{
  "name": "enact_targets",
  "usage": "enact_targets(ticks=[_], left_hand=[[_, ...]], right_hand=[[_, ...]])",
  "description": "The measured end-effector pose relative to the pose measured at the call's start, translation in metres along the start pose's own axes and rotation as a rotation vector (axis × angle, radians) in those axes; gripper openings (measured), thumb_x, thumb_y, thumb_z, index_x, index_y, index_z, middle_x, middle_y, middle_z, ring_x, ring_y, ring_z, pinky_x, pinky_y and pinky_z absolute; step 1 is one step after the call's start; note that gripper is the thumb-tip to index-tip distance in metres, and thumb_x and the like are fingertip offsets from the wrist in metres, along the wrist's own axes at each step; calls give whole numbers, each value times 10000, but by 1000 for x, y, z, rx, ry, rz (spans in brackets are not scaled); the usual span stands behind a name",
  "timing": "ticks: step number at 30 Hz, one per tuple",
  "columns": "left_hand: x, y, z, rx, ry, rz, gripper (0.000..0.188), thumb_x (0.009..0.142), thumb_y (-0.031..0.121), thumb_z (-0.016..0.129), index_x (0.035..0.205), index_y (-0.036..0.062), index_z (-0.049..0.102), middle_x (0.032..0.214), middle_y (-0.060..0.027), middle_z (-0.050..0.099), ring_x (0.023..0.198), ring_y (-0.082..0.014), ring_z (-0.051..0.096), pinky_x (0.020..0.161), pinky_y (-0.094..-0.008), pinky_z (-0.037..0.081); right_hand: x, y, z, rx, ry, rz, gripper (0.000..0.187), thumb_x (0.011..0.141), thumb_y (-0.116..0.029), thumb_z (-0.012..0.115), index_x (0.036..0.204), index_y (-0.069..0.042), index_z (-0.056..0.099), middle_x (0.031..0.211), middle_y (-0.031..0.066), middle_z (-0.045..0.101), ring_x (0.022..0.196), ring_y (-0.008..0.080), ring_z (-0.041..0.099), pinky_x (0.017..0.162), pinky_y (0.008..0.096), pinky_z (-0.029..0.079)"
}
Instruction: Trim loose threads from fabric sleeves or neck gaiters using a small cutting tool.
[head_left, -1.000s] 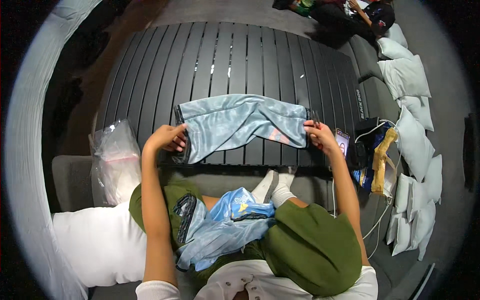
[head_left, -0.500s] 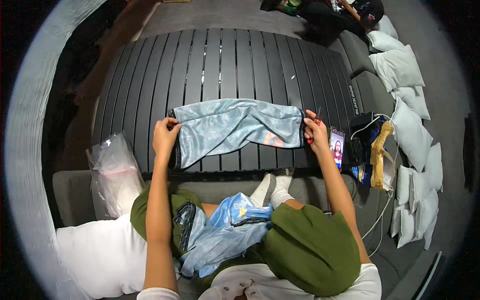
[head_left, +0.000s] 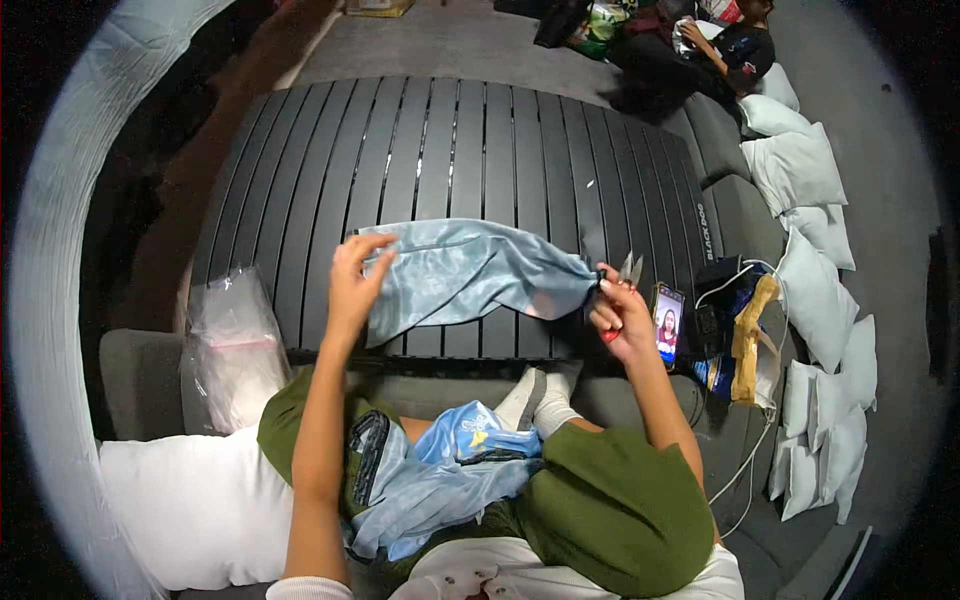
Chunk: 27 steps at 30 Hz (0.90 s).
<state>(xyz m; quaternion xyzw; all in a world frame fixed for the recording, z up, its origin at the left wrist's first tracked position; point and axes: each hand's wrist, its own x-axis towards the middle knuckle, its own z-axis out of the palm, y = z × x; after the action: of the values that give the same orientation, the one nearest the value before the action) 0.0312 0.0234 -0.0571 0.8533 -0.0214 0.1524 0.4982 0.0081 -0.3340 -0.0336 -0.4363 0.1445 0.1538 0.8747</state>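
A light blue, tie-dye-patterned cloth piece [head_left: 450,270] with dark trim lies stretched across the slatted table's near part. My left hand [head_left: 358,280] is over its left end, thumb and fingers apart. At the other end my right hand [head_left: 622,315] pinches the dark-trimmed edge, which is gathered there. That same hand keeps a small pair of scissors [head_left: 631,268] in its palm, blades pointing away from me and a bit of red handle showing. On my lap rests more blue cloth [head_left: 440,500] with dark trim, crumpled.
The dark slatted table [head_left: 420,150] fills the middle. A lit phone [head_left: 668,325] stands at its right edge, beside cables and a yellow-and-blue package [head_left: 748,350]. Left are a clear plastic bag [head_left: 235,345] and a white pillow [head_left: 200,510]. White cushions [head_left: 820,300] line the right; another person [head_left: 735,55] sits far right.
My left hand has released the cloth's left edge and moved slightly right, fingers spreading. My right hand has drawn the right end together and shifted nearer me; the scissor blades now show more.
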Motion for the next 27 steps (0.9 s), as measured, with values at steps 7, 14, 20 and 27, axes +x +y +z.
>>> enact_targets(ticks=[7, 14, 20, 27], left_hand=[[-32, 116, 50, -284, -320, 269, 481, 806, 206, 587, 1246, 77, 443, 1218, -124, 479, 1106, -276, 450, 955, -358, 320], [-47, 115, 77, -489, -534, 87, 250, 785, 148, 624, 989, 4, 607, 894, -79, 600, 861, -173, 549, 773, -278, 411], [-43, 120, 69, -564, -586, -97, 196, 785, 140, 633, 896, -21, 621, 774, -29, 585, 709, -76, 521, 634, -206, 407], [-34, 119, 64, -556, -646, -180, 232, 775, 136, 638, 971, 12, 637, 842, -50, 630, 777, -93, 558, 695, -216, 427]], right_hand=[[-34, -5, 48, 354, -282, 310, 214, 880, -64, 420, 1042, -101, 555, 548, -35, 440, 373, 56, 283, 396, 203, 283], [-52, 2, 57, 355, -178, 316, 150, 876, -51, 455, 981, -115, 540, 552, -36, 402, 373, 49, 284, 393, 207, 262], [-55, 9, 51, 291, -51, 266, 148, 873, -39, 462, 949, -125, 555, 559, -42, 406, 382, 56, 283, 409, 210, 267], [-56, 12, 53, 344, -44, 264, 113, 850, -28, 500, 906, -123, 524, 551, -42, 389, 377, 54, 295, 397, 216, 276]])
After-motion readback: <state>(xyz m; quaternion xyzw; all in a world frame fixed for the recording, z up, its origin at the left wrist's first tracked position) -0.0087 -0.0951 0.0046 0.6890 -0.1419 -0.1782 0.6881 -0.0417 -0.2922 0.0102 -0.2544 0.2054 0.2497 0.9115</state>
